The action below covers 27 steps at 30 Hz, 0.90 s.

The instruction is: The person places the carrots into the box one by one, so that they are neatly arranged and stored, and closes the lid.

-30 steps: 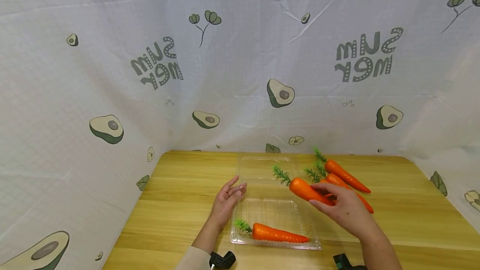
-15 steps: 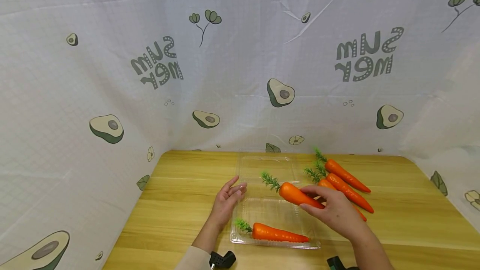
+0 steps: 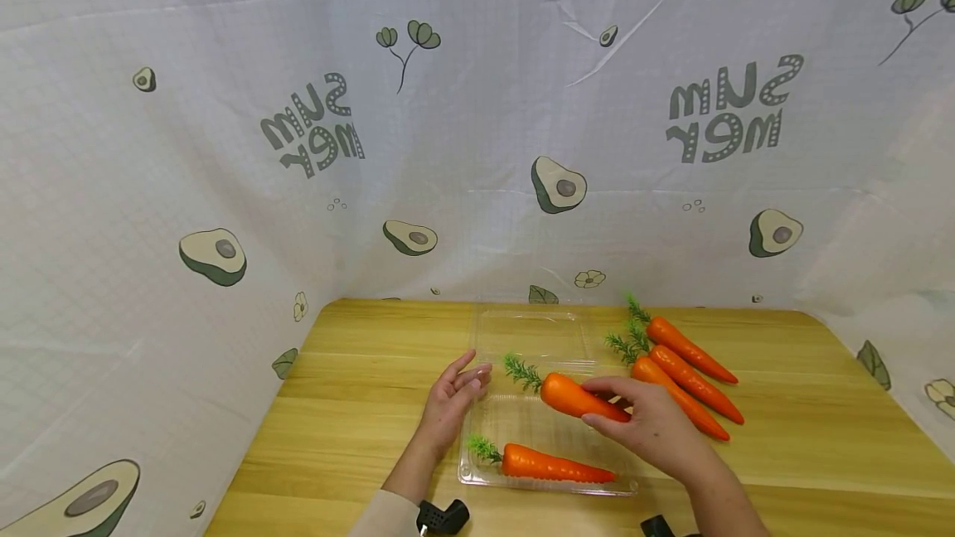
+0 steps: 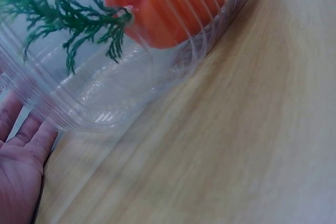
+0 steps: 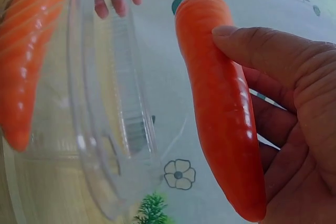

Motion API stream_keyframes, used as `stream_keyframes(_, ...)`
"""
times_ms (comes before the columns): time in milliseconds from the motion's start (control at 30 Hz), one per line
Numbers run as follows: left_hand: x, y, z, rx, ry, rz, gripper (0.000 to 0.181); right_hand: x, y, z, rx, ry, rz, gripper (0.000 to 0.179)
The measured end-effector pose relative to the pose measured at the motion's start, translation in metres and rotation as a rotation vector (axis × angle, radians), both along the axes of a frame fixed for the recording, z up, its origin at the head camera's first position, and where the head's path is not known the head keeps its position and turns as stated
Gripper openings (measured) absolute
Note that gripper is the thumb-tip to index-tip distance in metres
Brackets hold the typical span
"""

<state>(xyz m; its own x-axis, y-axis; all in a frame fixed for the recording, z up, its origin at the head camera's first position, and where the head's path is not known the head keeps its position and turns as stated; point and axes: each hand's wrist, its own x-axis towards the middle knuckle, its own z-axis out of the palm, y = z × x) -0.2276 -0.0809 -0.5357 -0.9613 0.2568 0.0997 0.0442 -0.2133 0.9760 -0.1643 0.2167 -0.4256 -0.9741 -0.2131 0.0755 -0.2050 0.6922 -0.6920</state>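
Carrot (image 3: 561, 394), gripped by the right hand (image 3: 655, 426) above the clear container (image 3: 550, 487), lower centre of the frame, is probably light, stiff and slick, best held round its thick body, with the left hand (image 3: 448, 406), fingers loose, at the container's left edge.

We seem to be in a small makeshift booth: pale cloth (image 3: 477, 131) hangs behind and down both sides of a wooden table (image 3: 358, 404), hiding whatever room lies beyond. Printed avocados (image 3: 559, 186) and backwards lettering (image 3: 734, 110) give it the look of a household curtain, while black wrist devices (image 3: 445, 518) point to recording. Home or lab, we cannot tell.
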Motion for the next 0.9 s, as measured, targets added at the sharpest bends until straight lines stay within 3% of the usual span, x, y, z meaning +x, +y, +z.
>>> stream_keyframes(367, 0.000, 0.000, 0.001, -0.041, 0.009, 0.010, 0.062, 0.000, -0.009, -0.005, -0.019, 0.017, 0.113, 0.039)
stream_keyframes(667, 0.000, 0.000, 0.001, -0.070, 0.008, 0.019, 0.059, 0.001, -0.020, -0.010, 0.017, 0.061, 0.150, 0.035)
stream_keyframes(900, -0.001, 0.000, 0.002, -0.103, 0.020, 0.040, 0.063, -0.001, -0.026, -0.017, 0.010, 0.041, 0.200, 0.034)
